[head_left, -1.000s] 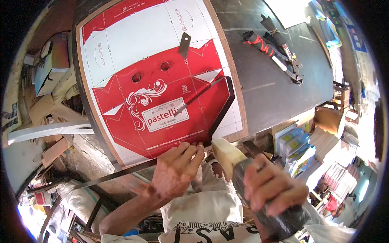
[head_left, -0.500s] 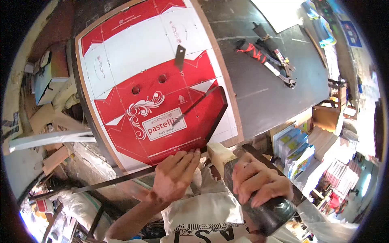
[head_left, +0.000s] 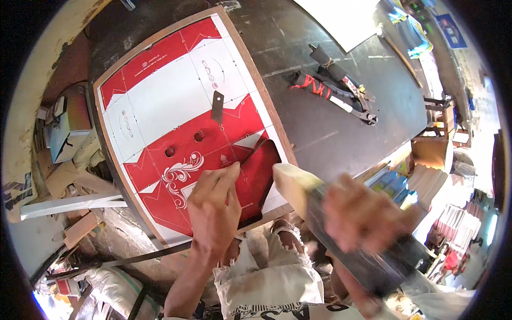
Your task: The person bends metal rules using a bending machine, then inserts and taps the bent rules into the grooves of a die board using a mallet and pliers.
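A red and white printed sheet [head_left: 154,90] lies on a wood-edged board [head_left: 250,64]. My left hand [head_left: 216,202] rests on its lower part, fingertips pressed together at the end of a thin dark strip [head_left: 269,181], which bends around the red panel's right corner. In my right hand [head_left: 362,213], blurred by motion, is a dark-wrapped block [head_left: 341,245] with a pale, tapered end [head_left: 290,184] close to the strip's bend. A short dark metal piece [head_left: 217,106] with a small hole lies on the sheet above my left hand.
Pliers [head_left: 368,114] and a tool with a red-laced handle [head_left: 314,85] lie on the dark tabletop [head_left: 394,101]. A white sheet [head_left: 341,21] is at the back. Stacked papers [head_left: 456,229] stand at the right, and a white sack [head_left: 120,288] sits at the lower left.
My left hand has moved up from the board's near edge onto the sheet, by the strip's end. My right hand has raised the block's pale end along the strip. The view has shifted.
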Demonstrator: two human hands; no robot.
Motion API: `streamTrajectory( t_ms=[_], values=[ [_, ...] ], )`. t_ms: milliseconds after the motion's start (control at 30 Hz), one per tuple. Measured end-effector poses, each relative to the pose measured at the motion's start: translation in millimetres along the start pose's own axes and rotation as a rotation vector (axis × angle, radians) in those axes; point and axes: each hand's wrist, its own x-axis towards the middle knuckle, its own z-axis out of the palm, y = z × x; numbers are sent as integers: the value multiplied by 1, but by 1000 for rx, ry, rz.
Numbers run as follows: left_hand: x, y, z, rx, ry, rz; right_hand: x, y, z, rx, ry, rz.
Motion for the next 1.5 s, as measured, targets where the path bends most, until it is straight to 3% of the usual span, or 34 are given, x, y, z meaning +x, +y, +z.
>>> streamTrajectory(
  t_ms=[200, 467, 633, 767, 800, 900, 933, 1000, 1067, 1133, 1167, 1233, 1267, 1333, 1467, 1500],
  values=[
    [3, 2, 4, 38, 47, 53, 0, 24, -19, -61, -93, 8],
    [7, 3, 2, 43, 29, 18, 9, 16, -27, -95, 63, 105],
    [5, 3, 4, 27, 44, 5, 19, 18, -52, -540, 367, 455],
    [2, 7, 7, 54, 74, -17, 56, 39, -72, -935, 273, 822],
    [1, 7, 8, 47, 81, -6, 65, 49, -76, -1098, 155, 796],
    [0, 13, 8, 64, 121, -78, 51, 66, -85, -1461, 154, 417],
    [-1, 15, 5, 70, 125, -84, 50, 54, -78, -1600, 192, 170],
    [-4, 21, -1, 139, 146, -149, 40, 39, -61, -1716, 224, -92],
    [-10, 12, 2, 152, 164, -100, 32, 33, -37, -990, -23, 724],
    [-10, 7, 3, 166, 194, -30, 20, 64, -33, -1026, -188, 739],
    [-9, 8, 1, 186, 164, -38, 19, 71, -29, -1028, -188, 726],
    [-9, 14, -5, 219, 139, -34, 19, 78, -23, -1223, -125, 496],
    [-9, 21, -9, 223, 149, -36, 19, 77, -22, -1222, -130, 486],
    [-8, 34, -17, 295, 86, -16, 19, 74, -20, -1168, -130, 699],
    [-7, 14, -2, 210, 184, -23, 12, 77, -9, -1204, -76, 666],
    [-7, 4, 3, 173, 203, -35, 12, 79, -7, -1280, -91, 506]
  ],
)
